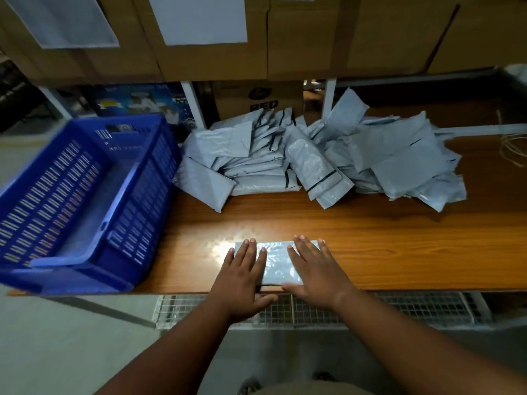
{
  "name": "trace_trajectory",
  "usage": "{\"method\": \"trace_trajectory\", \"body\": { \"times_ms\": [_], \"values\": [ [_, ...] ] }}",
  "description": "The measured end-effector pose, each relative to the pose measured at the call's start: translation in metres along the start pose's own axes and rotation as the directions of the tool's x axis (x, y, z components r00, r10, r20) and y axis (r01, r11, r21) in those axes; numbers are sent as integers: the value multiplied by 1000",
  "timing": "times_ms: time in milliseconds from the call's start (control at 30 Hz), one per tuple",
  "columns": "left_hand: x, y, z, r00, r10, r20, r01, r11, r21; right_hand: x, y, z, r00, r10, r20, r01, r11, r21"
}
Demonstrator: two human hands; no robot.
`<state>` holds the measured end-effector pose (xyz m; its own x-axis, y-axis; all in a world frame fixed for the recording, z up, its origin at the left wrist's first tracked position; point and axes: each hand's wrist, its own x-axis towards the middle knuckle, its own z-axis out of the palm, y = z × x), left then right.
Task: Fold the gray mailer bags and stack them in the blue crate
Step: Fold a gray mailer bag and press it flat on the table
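Observation:
A folded gray mailer bag (276,261) lies flat at the front edge of the wooden table (399,252). My left hand (242,276) presses palm-down on its left end, fingers spread. My right hand (315,270) lies flat on its right end, thumb at the near edge. Neither hand grips the bag. A big loose pile of gray mailer bags (313,158) covers the back of the table. The blue crate (82,201) stands at the table's left end, tilted and overhanging the edge; I see no bags inside it.
Cardboard boxes (216,38) fill the shelf overhead, with white uprights (194,104) behind the pile. String or wire (513,149) lies at the far right. A wire-mesh rack (370,309) sits below the table's front edge, above the floor.

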<state>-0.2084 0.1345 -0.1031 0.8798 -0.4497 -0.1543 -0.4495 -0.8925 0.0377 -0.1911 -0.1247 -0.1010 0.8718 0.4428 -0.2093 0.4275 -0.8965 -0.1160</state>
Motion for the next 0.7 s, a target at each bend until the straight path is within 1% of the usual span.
{"method": "trace_trajectory", "body": {
  "times_ms": [100, 167, 233, 333, 400, 433, 533, 600, 633, 700],
  "values": [
    [-14, 0, 7, 999, 22, -23, -22, 1000, 20, -16, -4, 8, 995, -102, -7, 101, 991, -88],
    [-24, -1, 9, 997, 40, -71, -38, 999, 34, -22, -4, 12, 989, -144, -38, 138, 984, -114],
    [-32, -3, 11, 985, 88, -149, -84, 996, 30, -27, -5, 13, 982, -176, -63, 168, 979, -116],
    [-33, -10, -1, 950, 129, -283, -136, 991, -3, -28, -7, 2, 940, -278, -198, 260, 959, -114],
    [-27, -15, -21, 942, 95, -322, -116, 992, -47, -19, -10, -13, 904, -310, -293, 295, 951, -96],
    [-23, -17, -34, 941, 79, -330, -105, 993, -61, -13, -11, -23, 895, -312, -319, 298, 950, -93],
    [-11, -22, -69, 928, 37, -371, -69, 995, -74, 7, -15, -56, 893, -270, -361, 253, 963, -94],
    [-6, -28, -91, 908, -33, -417, -12, 995, -104, 19, -17, -81, 888, -224, -402, 202, 975, -97],
    [-6, -31, -103, 897, -70, -437, 21, 993, -117, 25, -18, -93, 879, -206, -430, 189, 978, -83],
    [-8, -40, -124, 873, -108, -476, 62, 992, -111, 40, -21, -116, 842, -221, -492, 222, 973, -57]
  ]
}}
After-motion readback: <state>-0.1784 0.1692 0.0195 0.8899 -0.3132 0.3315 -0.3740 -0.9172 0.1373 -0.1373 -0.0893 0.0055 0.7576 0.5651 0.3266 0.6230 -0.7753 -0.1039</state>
